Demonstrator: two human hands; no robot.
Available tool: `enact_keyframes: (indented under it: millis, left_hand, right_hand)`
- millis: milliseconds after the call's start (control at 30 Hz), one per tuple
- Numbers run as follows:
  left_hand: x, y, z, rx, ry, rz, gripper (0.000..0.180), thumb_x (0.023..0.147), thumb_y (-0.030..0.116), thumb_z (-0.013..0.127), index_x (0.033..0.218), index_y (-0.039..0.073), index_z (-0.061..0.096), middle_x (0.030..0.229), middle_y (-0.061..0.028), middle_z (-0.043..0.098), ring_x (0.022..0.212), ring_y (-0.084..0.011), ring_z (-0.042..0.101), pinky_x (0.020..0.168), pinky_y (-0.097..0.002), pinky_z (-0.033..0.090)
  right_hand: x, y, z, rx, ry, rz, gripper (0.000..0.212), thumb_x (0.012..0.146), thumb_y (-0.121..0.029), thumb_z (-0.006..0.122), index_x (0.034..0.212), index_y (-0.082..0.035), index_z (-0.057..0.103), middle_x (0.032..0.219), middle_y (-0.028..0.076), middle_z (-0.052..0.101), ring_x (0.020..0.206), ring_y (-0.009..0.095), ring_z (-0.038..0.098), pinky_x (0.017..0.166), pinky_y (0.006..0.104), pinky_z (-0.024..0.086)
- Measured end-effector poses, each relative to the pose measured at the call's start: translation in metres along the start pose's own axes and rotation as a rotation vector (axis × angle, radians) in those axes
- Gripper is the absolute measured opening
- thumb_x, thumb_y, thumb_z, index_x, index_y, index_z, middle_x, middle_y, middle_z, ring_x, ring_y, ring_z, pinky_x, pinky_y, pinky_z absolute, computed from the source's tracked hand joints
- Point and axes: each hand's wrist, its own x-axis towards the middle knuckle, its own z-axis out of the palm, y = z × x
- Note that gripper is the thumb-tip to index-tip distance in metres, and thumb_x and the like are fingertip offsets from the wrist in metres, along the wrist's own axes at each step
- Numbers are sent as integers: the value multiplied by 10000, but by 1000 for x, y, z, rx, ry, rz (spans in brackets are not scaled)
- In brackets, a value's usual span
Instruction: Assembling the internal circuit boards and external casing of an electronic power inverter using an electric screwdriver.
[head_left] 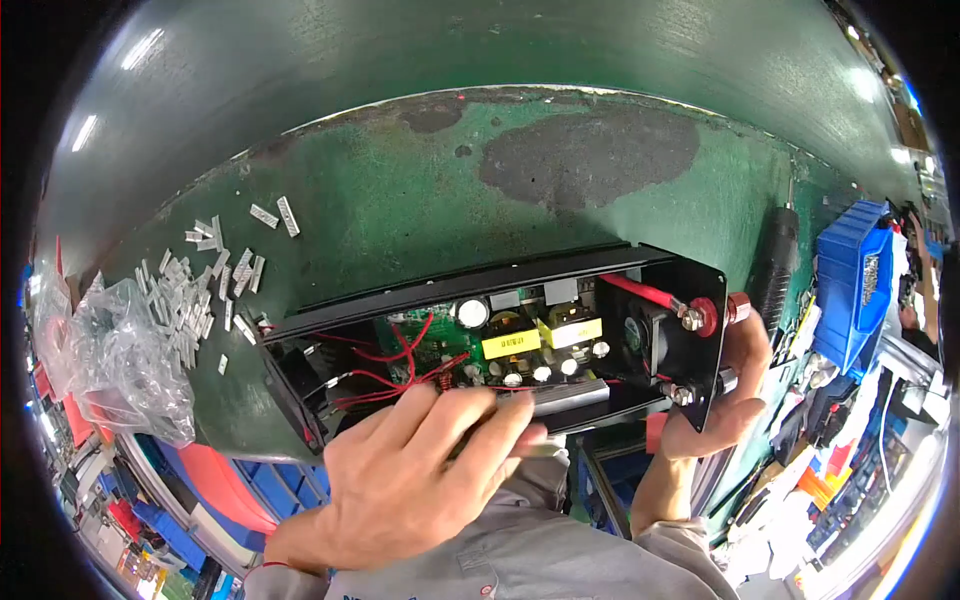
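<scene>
An open black power inverter (500, 262), its long case tilted on the bench, shows a green circuit board (400, 335), two yellow-taped transformers (543, 338), red wires (400, 372) and a fan (640, 335). Over its near wall curls my left hand (410, 475); the fingertips meet the grey metal bar (570, 398), and the thumb lies outside the wall. My right hand (735, 385) wraps the right end panel around the terminal posts, one of which has a red ring (706, 316). Part of the case's near left side is hidden behind my left hand.
Many small metal strips (190, 300) lie loose on the green bench (330, 160), beside a clear plastic bag (125, 360) at left. To the right are a black-handled driver (778, 255) and a blue parts bin (853, 290). A raised green wall (480, 45) borders the far side.
</scene>
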Motion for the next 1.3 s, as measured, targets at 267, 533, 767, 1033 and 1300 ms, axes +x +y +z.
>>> enact_keyframes:
  millis: [267,533,767,1033,1300]
  left_hand:
    - [31,0,7,-27,-168,53,267,743,47,764,994,134,739,913,-30,579,663,-217,655,533,-354,511]
    - [44,6,-11,-3,-343,138,263,738,0,746,978,105,758,956,-69,593,774,-277,670,642,-402,528]
    - [67,11,-18,147,-545,247,151,812,52,693,953,55,746,998,-122,614,865,-327,669,749,-468,530]
    - [78,15,-21,128,-546,287,104,878,119,681,926,37,721,992,-132,612,833,-362,659,750,-479,523]
    - [89,11,-22,232,-710,464,132,871,149,707,957,59,754,984,-119,650,850,-330,678,757,-455,534]
  right_hand:
    - [-24,-6,-21,-180,-224,-74,712,1002,-571,464,1376,32,528,1328,173,581,1242,273,556,1087,415,406]
    - [-24,-22,-10,-320,-157,-206,281,884,-49,715,1141,31,634,932,173,548,794,365,586,688,431,484]
    - [-25,-26,-7,-305,-91,-254,211,896,-99,730,1058,20,666,886,149,556,751,348,592,655,435,477]
    - [-26,-23,-5,-277,-76,-233,192,938,-104,701,1041,49,648,928,163,580,768,327,607,674,392,480]
    - [-31,-4,9,-141,-17,-153,228,957,-158,668,1119,2,658,950,158,581,777,351,617,687,422,498]
